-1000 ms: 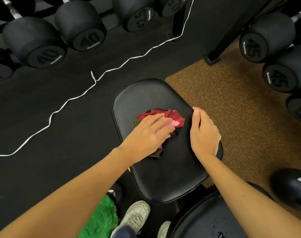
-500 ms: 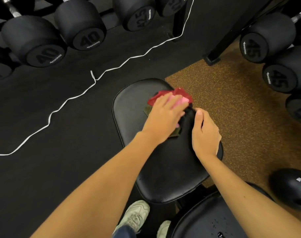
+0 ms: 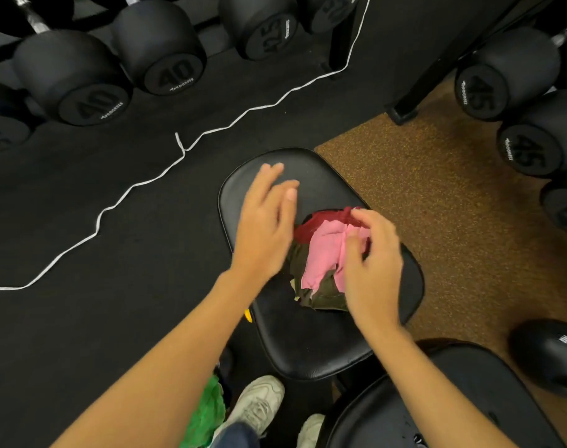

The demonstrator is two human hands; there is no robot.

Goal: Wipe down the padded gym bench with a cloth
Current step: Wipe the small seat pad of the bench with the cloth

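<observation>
The black padded bench seat [image 3: 292,337] fills the middle of the view. A crumpled cloth [image 3: 321,257] of pink, red and olive patches lies on its right half. My right hand [image 3: 371,266] rests on the cloth's right side with its fingers curled into the fabric. My left hand [image 3: 266,227] hovers over the seat's far left part, just left of the cloth, fingers spread and blurred, holding nothing.
Black dumbbells [image 3: 166,56] line the rack at the top and more stand at the right [image 3: 508,76]. A white cord [image 3: 140,185] snakes over the black floor. A second black pad [image 3: 443,399] sits near me, with a green cloth [image 3: 208,415] and my shoes [image 3: 256,405] below.
My left hand has let go of the cloth and lifted off to the left. My right hand has moved from the seat's edge onto the cloth, which now lies nearer me.
</observation>
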